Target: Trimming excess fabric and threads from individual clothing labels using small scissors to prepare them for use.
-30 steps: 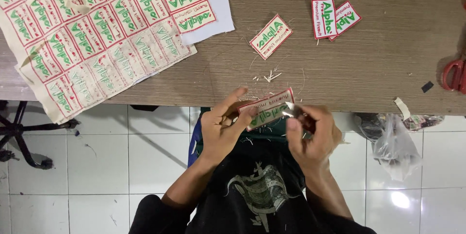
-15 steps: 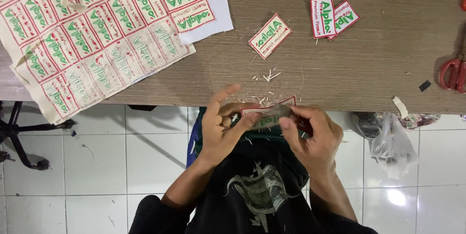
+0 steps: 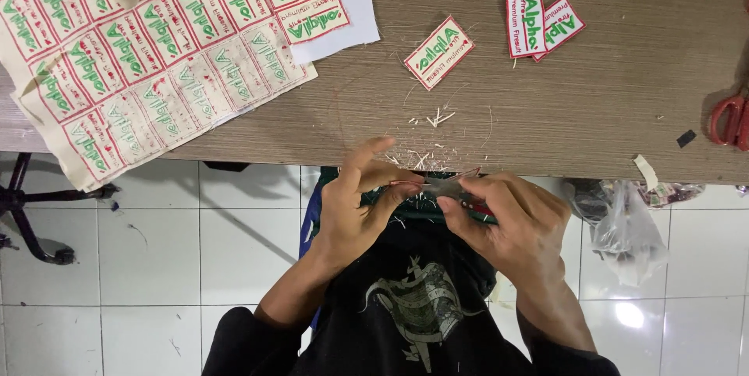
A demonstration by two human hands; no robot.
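My left hand (image 3: 355, 208) and my right hand (image 3: 511, 224) meet just below the table's front edge, over my lap. Between them I hold a small embroidered patch (image 3: 437, 186), white with a red border, turned almost edge-on to the camera. My left thumb and fingers pinch its left end. My right fingers close on its right end around a small tool with a red part (image 3: 482, 210); it looks like thread snips, mostly hidden by the fingers.
A brown wooden table (image 3: 593, 111) carries a large uncut sheet of patches (image 3: 140, 56) at left, white paper (image 3: 351, 9), a loose patch (image 3: 438, 53), two overlapping patches (image 3: 538, 25), thread trimmings (image 3: 433, 118) and red scissors (image 3: 729, 121). A plastic bag (image 3: 624, 228) hangs below at right.
The patch has turned from face-up to nearly edge-on. My right hand has shifted slightly lower along its right end; my left hand keeps its grip.
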